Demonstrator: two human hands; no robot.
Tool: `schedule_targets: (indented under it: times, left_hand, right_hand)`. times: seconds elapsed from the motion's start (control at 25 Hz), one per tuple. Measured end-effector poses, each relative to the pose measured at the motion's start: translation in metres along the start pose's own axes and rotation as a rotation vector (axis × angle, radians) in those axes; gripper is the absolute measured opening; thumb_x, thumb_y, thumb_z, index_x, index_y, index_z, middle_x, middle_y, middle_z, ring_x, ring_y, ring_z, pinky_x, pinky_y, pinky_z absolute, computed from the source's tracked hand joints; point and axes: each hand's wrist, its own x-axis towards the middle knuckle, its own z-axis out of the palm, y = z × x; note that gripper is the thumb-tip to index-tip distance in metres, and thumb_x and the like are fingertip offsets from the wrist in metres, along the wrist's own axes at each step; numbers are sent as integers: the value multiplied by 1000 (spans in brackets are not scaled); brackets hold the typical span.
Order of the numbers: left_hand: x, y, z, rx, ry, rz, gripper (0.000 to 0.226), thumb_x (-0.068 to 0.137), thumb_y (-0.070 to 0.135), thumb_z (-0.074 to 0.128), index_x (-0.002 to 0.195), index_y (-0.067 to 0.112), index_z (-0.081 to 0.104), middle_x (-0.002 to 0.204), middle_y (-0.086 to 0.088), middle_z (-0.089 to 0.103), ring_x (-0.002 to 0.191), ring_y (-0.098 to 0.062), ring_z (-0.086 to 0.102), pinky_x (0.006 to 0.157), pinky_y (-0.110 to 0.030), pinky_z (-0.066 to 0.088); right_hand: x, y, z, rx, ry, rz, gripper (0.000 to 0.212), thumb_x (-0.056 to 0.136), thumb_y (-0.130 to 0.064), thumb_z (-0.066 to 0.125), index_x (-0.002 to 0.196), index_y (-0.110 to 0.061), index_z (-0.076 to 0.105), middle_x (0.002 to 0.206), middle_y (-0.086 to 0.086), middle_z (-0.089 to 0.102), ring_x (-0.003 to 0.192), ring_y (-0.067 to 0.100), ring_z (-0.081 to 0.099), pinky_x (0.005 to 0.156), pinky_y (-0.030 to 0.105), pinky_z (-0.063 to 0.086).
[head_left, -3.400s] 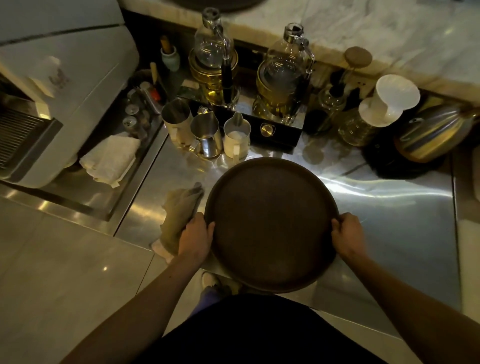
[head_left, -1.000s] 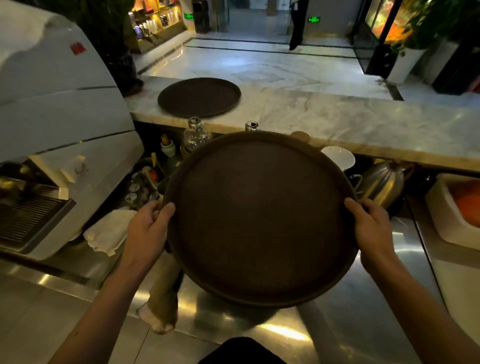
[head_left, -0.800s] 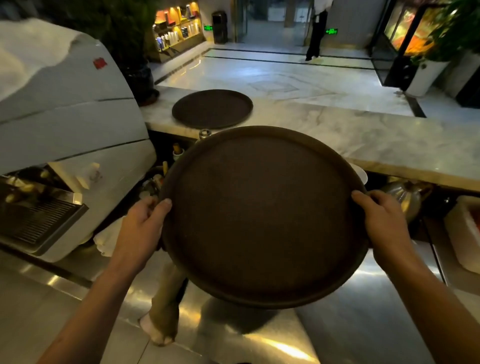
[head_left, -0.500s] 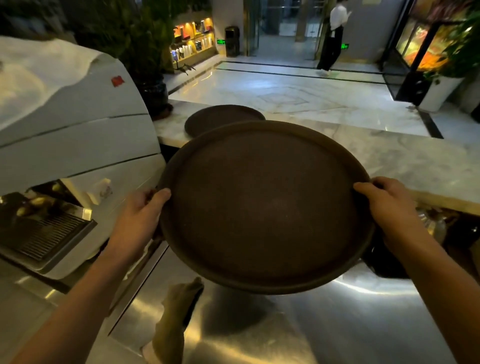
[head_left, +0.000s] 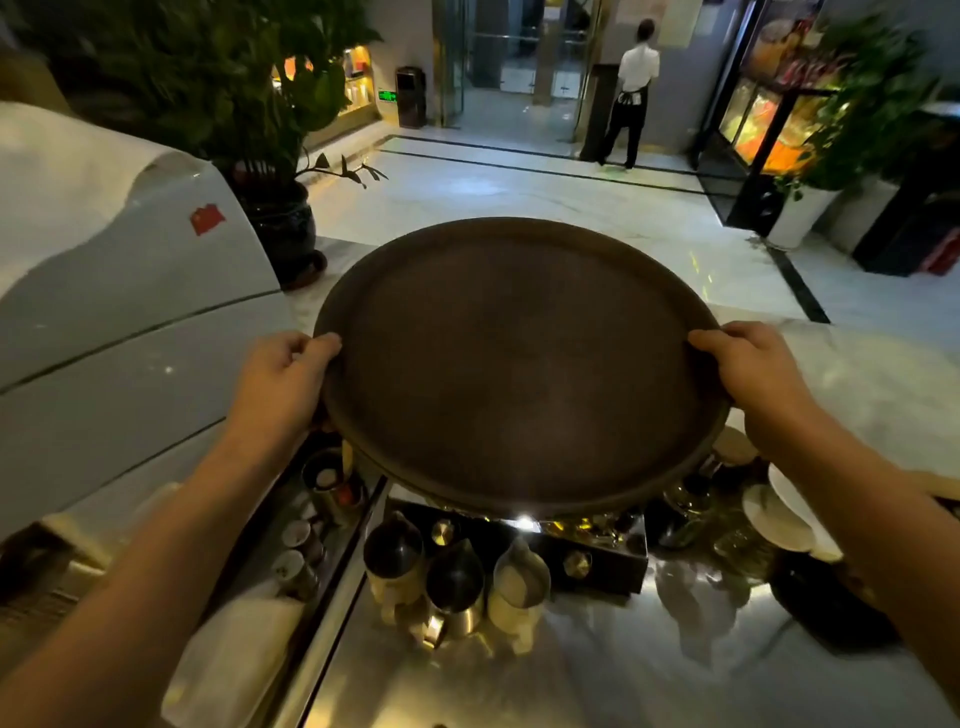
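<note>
Obs. 1, view. The head has come up. The marble counter now runs across mid-frame right, with lobby floor above it. The steel worktop is pushed to the bottom edge, and the white coffee machine fills the left.

Obs. 2, tray. Empty, round, dark. A few seconds ago it sat low over the steel worktop. Now it is held up at centre frame, roughly level and touching nothing but the hands, its far rim overlapping the counter's line. It has travelled up and forward step by step. The second tray that lay on the counter at upper left half a second ago is out of sight, presumably behind the held one.

Obs. 3, grip. Left hand is at the tray's left rim, right hand at its right rim. Thumbs lie on top of the rim and fingers wrap under. Same two-handed hold throughout; no slip seen.

Obs. 4, metal jugs. They stand below the tray's near rim at lower centre, untouched.

Reading: the lift is done and the transfer to the counter looks under way. Set-down is likely on or beside the hidden tray. The near rim must stay clear of the jugs.
</note>
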Motion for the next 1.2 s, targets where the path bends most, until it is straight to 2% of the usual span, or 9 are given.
schedule_targets:
  times: [0.12, 0.2, 0.28, 0.36, 0.48, 0.76, 0.96, 1.12, 1.2]
  left_hand:
    - [61, 0, 8, 21, -34, -31, 30, 98, 30, 49, 79, 7, 54, 58, -8, 48, 32, -3, 48, 33, -17, 39]
    - [104, -1, 16, 43, -75, -60, 32, 97, 34, 49, 85, 6, 60, 62, -9, 55, 48, -13, 60, 49, -27, 53]
    - [145, -6, 26, 90, -108, -77, 34, 97, 34, 48, 87, 4, 63, 64, -10, 59, 58, -25, 61, 61, -38, 54]
    - [179, -12, 36, 144, -134, -89, 32, 98, 31, 47, 86, 5, 61, 64, -11, 58, 55, -25, 58, 53, -31, 48]
    - [226, -21, 48, 208, -146, -129, 31, 98, 28, 46, 97, 1, 61, 71, -16, 58, 56, -25, 56, 49, -28, 43]
    - [308, -38, 66, 413, -108, -210, 36, 99, 23, 44, 120, -4, 55, 101, -21, 56, 76, -31, 57, 48, -33, 45]
    - [337, -52, 77, 554, -15, -161, 38, 99, 24, 45, 121, -5, 56, 118, -27, 60, 99, -44, 63, 73, -45, 57]
    - [348, -70, 91, 645, 28, -167, 40, 99, 22, 44, 126, -7, 51, 129, -28, 54, 111, -46, 57, 87, -46, 52]
    - [352, -79, 96, 675, 35, -176, 41, 99, 22, 45, 127, -7, 51, 134, -28, 51, 119, -45, 52, 92, -45, 46]
  right_hand:
    - [43, -13, 29, -53, 14, -4, 17, 96, -22, 50, 98, -7, 58, 98, 17, 63, 87, 28, 59, 83, 46, 49]
    - [75, -18, 45, -98, 13, 10, 24, 97, -22, 49, 101, -1, 60, 100, 24, 64, 86, 31, 59, 82, 48, 50]
    - [105, -22, 63, -128, 18, 24, 32, 96, -22, 49, 107, 6, 60, 94, 27, 63, 84, 36, 60, 81, 49, 52]
    - [132, -21, 81, -145, 16, 38, 31, 95, -23, 48, 105, 5, 58, 88, 21, 59, 88, 42, 61, 82, 50, 53]
    - [166, -18, 109, -161, 14, 53, 20, 97, -23, 45, 100, -4, 52, 93, 16, 56, 88, 33, 58, 89, 52, 53]
    - [232, -2, 167, -203, -64, 69, 19, 95, -20, 43, 99, -3, 52, 90, 14, 52, 81, 27, 52, 63, 38, 45]
    - [265, 12, 198, -239, -95, 89, 21, 91, -21, 45, 101, -4, 50, 97, 14, 52, 81, 28, 52, 56, 35, 45]
    - [280, 29, 217, -319, -125, 91, 21, 90, -21, 43, 97, -3, 52, 97, 15, 54, 80, 31, 55, 51, 31, 46]
    - [281, 38, 224, -411, -140, 66, 30, 95, -22, 39, 106, 1, 55, 100, 20, 58, 82, 34, 62, 54, 35, 52]
